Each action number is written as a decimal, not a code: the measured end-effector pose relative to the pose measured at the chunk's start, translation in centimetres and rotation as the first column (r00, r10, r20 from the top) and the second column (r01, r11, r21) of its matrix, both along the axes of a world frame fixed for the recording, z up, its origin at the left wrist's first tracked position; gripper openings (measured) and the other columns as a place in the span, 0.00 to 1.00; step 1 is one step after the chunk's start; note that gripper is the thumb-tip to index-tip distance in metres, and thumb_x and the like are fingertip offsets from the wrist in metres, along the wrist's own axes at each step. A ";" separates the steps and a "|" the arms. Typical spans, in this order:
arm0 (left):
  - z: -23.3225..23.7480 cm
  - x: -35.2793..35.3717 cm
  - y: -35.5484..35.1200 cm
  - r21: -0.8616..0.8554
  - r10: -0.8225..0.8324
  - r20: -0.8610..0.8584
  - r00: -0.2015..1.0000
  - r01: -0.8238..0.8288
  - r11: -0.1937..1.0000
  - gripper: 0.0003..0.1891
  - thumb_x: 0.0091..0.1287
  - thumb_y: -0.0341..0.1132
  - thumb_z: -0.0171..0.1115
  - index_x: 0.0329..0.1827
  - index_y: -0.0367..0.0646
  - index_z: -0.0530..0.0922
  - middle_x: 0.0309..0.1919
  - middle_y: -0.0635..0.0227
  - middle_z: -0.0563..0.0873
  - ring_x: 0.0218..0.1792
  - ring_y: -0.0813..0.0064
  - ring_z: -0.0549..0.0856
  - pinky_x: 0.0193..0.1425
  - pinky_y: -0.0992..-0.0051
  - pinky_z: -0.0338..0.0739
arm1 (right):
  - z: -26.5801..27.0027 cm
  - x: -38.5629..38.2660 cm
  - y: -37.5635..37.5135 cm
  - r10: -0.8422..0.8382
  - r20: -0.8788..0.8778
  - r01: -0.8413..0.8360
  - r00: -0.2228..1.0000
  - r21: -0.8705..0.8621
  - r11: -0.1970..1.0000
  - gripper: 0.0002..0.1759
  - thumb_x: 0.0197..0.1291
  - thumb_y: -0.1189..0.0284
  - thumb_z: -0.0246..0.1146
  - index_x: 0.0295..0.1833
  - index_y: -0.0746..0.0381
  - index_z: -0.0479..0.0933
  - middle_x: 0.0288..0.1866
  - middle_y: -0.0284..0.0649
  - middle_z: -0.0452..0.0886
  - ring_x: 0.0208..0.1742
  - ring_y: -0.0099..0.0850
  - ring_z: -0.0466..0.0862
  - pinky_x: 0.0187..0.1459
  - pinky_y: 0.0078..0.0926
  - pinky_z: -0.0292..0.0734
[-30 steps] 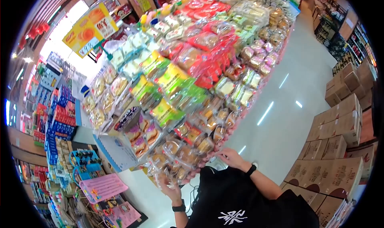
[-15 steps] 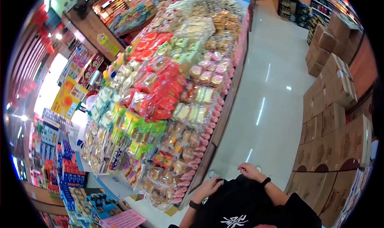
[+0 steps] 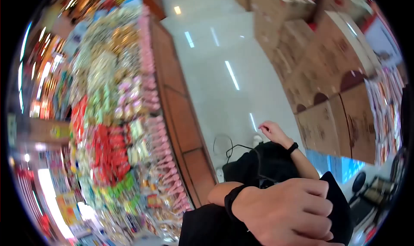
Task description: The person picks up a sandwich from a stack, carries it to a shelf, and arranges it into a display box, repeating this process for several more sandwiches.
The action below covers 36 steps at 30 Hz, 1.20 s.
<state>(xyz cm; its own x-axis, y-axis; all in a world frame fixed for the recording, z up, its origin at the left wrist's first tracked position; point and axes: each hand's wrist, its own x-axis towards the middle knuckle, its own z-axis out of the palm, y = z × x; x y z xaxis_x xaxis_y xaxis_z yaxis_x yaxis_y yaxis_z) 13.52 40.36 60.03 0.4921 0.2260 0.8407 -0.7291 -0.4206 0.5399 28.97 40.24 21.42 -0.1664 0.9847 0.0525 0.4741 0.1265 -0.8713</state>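
My left hand [image 3: 286,211] is large and close to the camera in front of my black clothing [image 3: 246,168], a black band [image 3: 232,200] on its wrist. Its fingers are curled into the palm, which faces away, so anything inside is hidden. My right hand [image 3: 276,133] hangs lower over the aisle, loosely bent with fingers slightly apart and nothing visible in it; a dark watch or band [image 3: 293,148] circles that wrist. A thin black cable [image 3: 235,147] loops beside my clothing.
A long display of packaged snacks [image 3: 103,155] fills the left, edged by a pink frill [image 3: 161,147] above a brown wooden side [image 3: 174,108]. Stacked cardboard boxes [image 3: 323,65] line the right of the shiny floor [image 3: 215,69]. Papers or flat bags [image 3: 386,112] stand beside them.
The view has turned right, so the snack display now sits further left. My left hand has risen from beside the display to in front of my body, fingers now curled.
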 end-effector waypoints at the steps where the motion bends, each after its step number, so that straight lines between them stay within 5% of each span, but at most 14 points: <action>1: -0.5 1.4 0.0 -0.026 0.028 0.069 0.997 -0.026 0.999 0.11 0.60 0.23 0.63 0.43 0.47 0.86 0.20 0.74 0.72 0.18 0.78 0.70 0.24 0.75 0.61 | 0.1 1.3 -0.6 -0.071 -0.012 0.070 0.997 -0.059 0.996 0.09 0.61 0.74 0.56 0.42 0.65 0.80 0.33 0.46 0.80 0.32 0.37 0.80 0.35 0.32 0.74; 3: -1.1 4.7 -0.9 -0.150 0.230 0.253 0.940 -0.197 0.969 0.12 0.56 0.18 0.64 0.39 0.45 0.87 0.16 0.77 0.67 0.14 0.81 0.64 0.22 0.77 0.56 | 0.5 4.0 -1.8 -0.198 -0.009 0.195 0.980 -0.128 0.972 0.09 0.61 0.74 0.56 0.42 0.66 0.79 0.34 0.47 0.81 0.33 0.39 0.80 0.36 0.32 0.75; 5: -0.9 5.8 -0.6 -0.118 0.312 0.131 0.941 -0.297 0.947 0.12 0.54 0.17 0.64 0.37 0.45 0.87 0.15 0.77 0.67 0.13 0.81 0.63 0.22 0.76 0.56 | 0.9 6.3 -2.9 -0.279 -0.035 0.269 0.960 -0.178 0.947 0.09 0.61 0.74 0.56 0.42 0.65 0.79 0.35 0.47 0.80 0.32 0.39 0.79 0.36 0.32 0.75; 9: -3.5 8.0 1.1 0.037 0.184 0.179 0.966 -0.194 0.980 0.11 0.55 0.21 0.66 0.38 0.47 0.88 0.15 0.76 0.66 0.14 0.81 0.64 0.23 0.75 0.59 | -1.8 9.0 -5.3 -0.347 -0.010 0.337 0.938 -0.218 0.916 0.09 0.61 0.73 0.56 0.42 0.64 0.79 0.37 0.48 0.81 0.35 0.40 0.80 0.38 0.33 0.76; 10: -4.5 8.6 0.8 -0.056 0.259 0.259 0.931 -0.253 0.966 0.09 0.58 0.22 0.64 0.28 0.46 0.73 0.16 0.72 0.67 0.14 0.77 0.63 0.22 0.74 0.57 | -2.4 9.3 -6.0 -0.354 0.035 0.355 0.934 -0.176 0.918 0.09 0.60 0.73 0.55 0.42 0.64 0.79 0.38 0.48 0.81 0.38 0.44 0.81 0.41 0.35 0.76; 11: -5.1 9.3 0.5 -0.156 0.330 0.331 0.884 -0.293 0.943 0.20 0.62 0.23 0.61 0.18 0.44 0.59 0.16 0.68 0.67 0.14 0.74 0.62 0.21 0.72 0.55 | -2.9 9.5 -6.5 -0.378 0.019 0.377 0.926 -0.109 0.920 0.09 0.60 0.73 0.55 0.41 0.64 0.79 0.38 0.49 0.81 0.39 0.46 0.81 0.43 0.38 0.76; 13: -5.3 10.4 1.3 -0.266 0.267 0.118 0.956 -0.229 0.936 0.06 0.48 0.21 0.66 0.21 0.39 0.76 0.16 0.73 0.60 0.16 0.74 0.63 0.24 0.73 0.57 | -2.9 9.8 -7.5 -0.417 0.008 0.416 0.909 -0.066 0.907 0.09 0.61 0.75 0.56 0.44 0.64 0.78 0.39 0.48 0.81 0.41 0.45 0.81 0.43 0.35 0.76; 14: -5.4 11.7 1.7 -0.278 0.297 -0.020 0.955 -0.291 0.916 0.10 0.41 0.15 0.68 0.18 0.41 0.79 0.14 0.75 0.57 0.15 0.76 0.59 0.22 0.74 0.54 | -3.2 10.1 -8.2 -0.438 -0.008 0.437 0.899 -0.055 0.898 0.09 0.61 0.75 0.56 0.44 0.64 0.78 0.39 0.48 0.81 0.41 0.46 0.80 0.43 0.35 0.76; 23: -9.8 18.9 1.8 -0.216 0.047 -0.275 0.960 -0.109 0.970 0.14 0.51 0.12 0.62 0.36 0.41 0.84 0.15 0.74 0.64 0.16 0.75 0.61 0.24 0.76 0.57 | 6.3 13.2 -10.6 -0.709 -0.136 0.720 0.692 0.048 0.693 0.07 0.62 0.76 0.57 0.44 0.63 0.77 0.35 0.46 0.79 0.39 0.45 0.78 0.40 0.37 0.74; 24: -9.7 19.5 2.0 -0.165 0.034 -0.337 0.941 -0.094 0.982 0.06 0.58 0.16 0.60 0.31 0.36 0.78 0.17 0.74 0.70 0.20 0.83 0.64 0.25 0.79 0.56 | 7.8 13.6 -10.9 -0.732 -0.145 0.744 0.666 0.054 0.666 0.07 0.63 0.75 0.57 0.44 0.63 0.77 0.35 0.46 0.79 0.38 0.45 0.78 0.39 0.36 0.73; 29: -9.7 24.1 1.9 -0.128 0.034 -0.496 0.868 -0.112 0.985 0.04 0.62 0.19 0.60 0.38 0.36 0.80 0.23 0.75 0.74 0.22 0.87 0.67 0.28 0.87 0.61 | 14.0 16.2 -12.9 -0.813 -0.185 0.833 0.552 0.156 0.531 0.08 0.61 0.77 0.59 0.46 0.64 0.78 0.36 0.45 0.78 0.37 0.43 0.78 0.38 0.33 0.72; 34: -7.0 31.9 4.5 -0.307 -0.349 -0.498 0.794 0.215 0.927 0.19 0.65 0.28 0.62 0.58 0.36 0.72 0.36 0.73 0.76 0.32 0.88 0.72 0.34 0.88 0.66 | 23.4 19.1 -15.5 -0.846 -0.367 0.922 0.387 0.126 0.367 0.11 0.59 0.79 0.61 0.48 0.65 0.78 0.39 0.41 0.79 0.38 0.34 0.78 0.41 0.28 0.73; 36: -4.7 37.4 6.1 -0.133 -0.314 -0.503 0.805 0.287 0.949 0.25 0.66 0.34 0.62 0.64 0.35 0.66 0.40 0.71 0.74 0.37 0.87 0.73 0.37 0.86 0.70 | 28.1 21.3 -16.1 -0.855 -0.365 0.902 0.368 0.363 0.233 0.15 0.56 0.78 0.63 0.51 0.66 0.76 0.43 0.43 0.78 0.41 0.32 0.77 0.45 0.27 0.73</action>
<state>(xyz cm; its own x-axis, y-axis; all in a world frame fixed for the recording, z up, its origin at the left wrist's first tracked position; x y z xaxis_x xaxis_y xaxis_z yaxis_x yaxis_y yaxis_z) 50.87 46.49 55.28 0.8975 0.0286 0.4401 -0.4274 -0.1899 0.8839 50.22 24.10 49.51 0.8155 0.3474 0.4629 0.4847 0.0271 -0.8743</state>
